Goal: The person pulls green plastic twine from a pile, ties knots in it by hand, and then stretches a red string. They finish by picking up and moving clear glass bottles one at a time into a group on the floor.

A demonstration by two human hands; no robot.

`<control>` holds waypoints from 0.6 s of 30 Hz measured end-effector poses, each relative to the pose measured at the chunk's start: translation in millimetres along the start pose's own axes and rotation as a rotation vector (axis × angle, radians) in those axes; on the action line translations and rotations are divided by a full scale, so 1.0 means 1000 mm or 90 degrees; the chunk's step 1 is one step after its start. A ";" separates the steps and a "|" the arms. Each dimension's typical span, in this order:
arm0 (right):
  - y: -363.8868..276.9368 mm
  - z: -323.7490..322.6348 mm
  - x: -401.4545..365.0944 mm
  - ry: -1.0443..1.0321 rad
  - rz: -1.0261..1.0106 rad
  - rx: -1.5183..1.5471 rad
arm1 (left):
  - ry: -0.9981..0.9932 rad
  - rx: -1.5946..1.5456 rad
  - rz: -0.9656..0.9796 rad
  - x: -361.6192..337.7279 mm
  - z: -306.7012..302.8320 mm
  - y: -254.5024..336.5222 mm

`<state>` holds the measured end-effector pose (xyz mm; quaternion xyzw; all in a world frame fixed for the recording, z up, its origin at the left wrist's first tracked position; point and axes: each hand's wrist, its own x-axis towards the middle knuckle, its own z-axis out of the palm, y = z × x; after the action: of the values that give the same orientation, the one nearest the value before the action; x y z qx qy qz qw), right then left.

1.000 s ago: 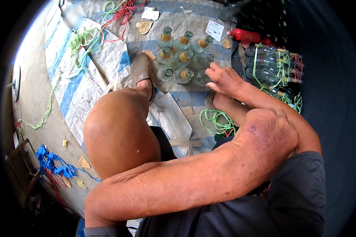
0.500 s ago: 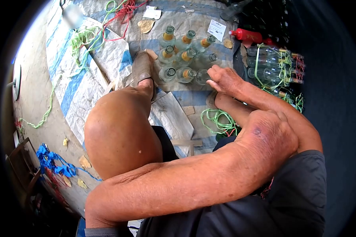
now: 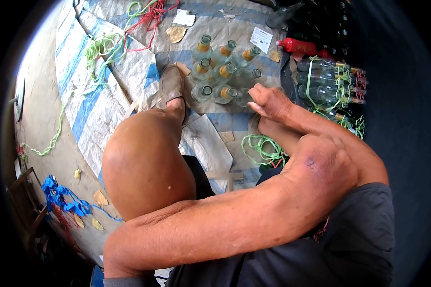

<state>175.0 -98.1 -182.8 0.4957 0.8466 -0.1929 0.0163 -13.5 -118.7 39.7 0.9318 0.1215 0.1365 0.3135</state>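
Several clear glass bottles (image 3: 224,71) stand upright in close rows, some with yellow neck labels. My right hand (image 3: 272,101) is closed around the neck area of the front-right glass bottle (image 3: 243,97); the fingers hide its mouth. My left forearm crosses low in front of me. My left hand (image 3: 328,155) rests back upward at the right, by my right forearm; its fingers are hidden.
Bottles bundled with green twine (image 3: 323,86) lie at the right, near a red bottle (image 3: 297,46). Green string (image 3: 264,149) coils by my right foot. My left shoe (image 3: 171,86) is beside the standing bottles, on a blue-striped sheet (image 3: 124,62).
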 end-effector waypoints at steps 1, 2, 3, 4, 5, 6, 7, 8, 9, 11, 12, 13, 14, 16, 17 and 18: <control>0.000 -0.001 0.000 0.003 0.004 -0.004 | 0.006 0.000 0.000 0.000 0.001 0.000; 0.000 -0.002 0.001 0.007 0.008 -0.009 | 0.012 0.000 0.001 0.001 0.002 0.000; 0.001 -0.003 0.002 0.001 0.017 -0.011 | 0.019 0.000 0.003 0.001 0.003 0.000; 0.002 -0.004 0.002 -0.008 0.022 -0.006 | 0.030 0.000 0.010 0.001 0.004 -0.001; 0.004 -0.006 0.002 -0.018 0.028 0.000 | 0.042 -0.001 0.017 0.001 0.005 -0.002; 0.004 -0.009 0.002 -0.027 0.033 0.006 | 0.053 -0.001 0.024 0.001 0.007 -0.003; 0.004 -0.010 0.001 -0.040 0.042 0.013 | 0.063 0.010 0.003 0.001 0.009 -0.002; 0.004 -0.012 0.001 -0.046 0.045 0.013 | 0.072 0.022 -0.018 0.001 0.010 0.000; 0.003 -0.016 0.001 -0.052 0.048 0.012 | 0.082 0.033 -0.040 0.002 0.009 0.000; 0.001 -0.023 0.001 -0.055 0.052 -0.001 | 0.051 0.046 -0.025 0.001 0.004 -0.001; 0.001 -0.027 0.000 -0.042 0.054 0.009 | 0.036 0.052 -0.019 0.002 0.002 -0.002; 0.000 -0.033 0.001 -0.029 0.055 0.018 | 0.034 0.052 -0.020 0.003 0.001 -0.002; 0.001 -0.038 0.001 -0.016 0.056 0.029 | 0.033 0.053 -0.022 0.003 0.001 -0.001; 0.009 -0.048 0.003 0.056 0.059 0.027 | 0.032 0.056 -0.026 0.003 0.001 -0.001; 0.015 -0.055 0.005 0.083 0.068 0.026 | 0.032 0.058 -0.027 0.003 0.002 -0.001; 0.024 -0.061 0.006 0.111 0.078 0.025 | 0.032 0.061 -0.029 0.003 0.003 -0.002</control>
<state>201.9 -61.8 -135.6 0.5618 0.8089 -0.1644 -0.0552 -9.9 -118.0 37.2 0.9391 0.1568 0.1470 0.2681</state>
